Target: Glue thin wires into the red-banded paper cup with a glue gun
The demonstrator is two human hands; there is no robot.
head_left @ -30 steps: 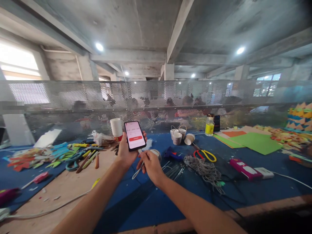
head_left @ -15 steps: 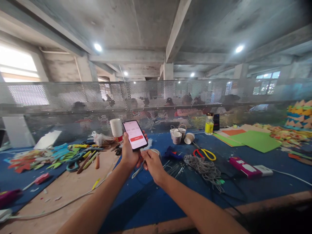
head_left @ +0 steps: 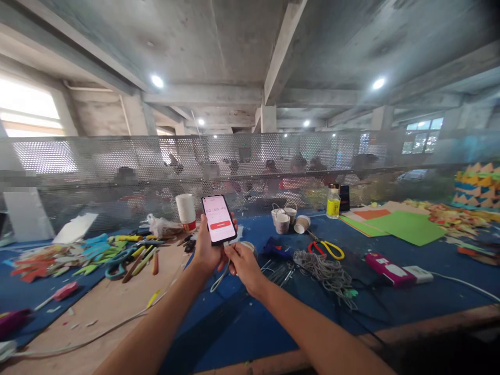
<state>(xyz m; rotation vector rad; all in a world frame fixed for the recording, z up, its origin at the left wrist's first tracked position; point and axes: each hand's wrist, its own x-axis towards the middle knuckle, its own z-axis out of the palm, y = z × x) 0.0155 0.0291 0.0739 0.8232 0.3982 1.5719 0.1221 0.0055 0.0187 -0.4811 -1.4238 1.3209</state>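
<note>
My left hand [head_left: 205,249] grips a smartphone [head_left: 219,219] upright above the blue work table [head_left: 250,317]; its lit screen shows a timer and a red button. Just below the phone's bottom edge, my right hand [head_left: 242,262] pinches the plug end of a white cable [head_left: 219,278], which hangs down in a loop between both hands. A roll of tape [head_left: 250,245] lies on the table right behind my right hand.
Red-and-yellow scissors [head_left: 327,249], tangled grey string [head_left: 324,268], paper cups [head_left: 287,219], a stack of cups [head_left: 186,211], a yellow bottle [head_left: 333,202], green paper [head_left: 408,227], a pink tool [head_left: 385,261] and craft clutter at left [head_left: 97,252]. A perforated metal screen [head_left: 117,172] backs the table; people sit behind it.
My right hand has risen with the cable end from below the phone to its bottom edge. The phone has tilted slightly more upright.
</note>
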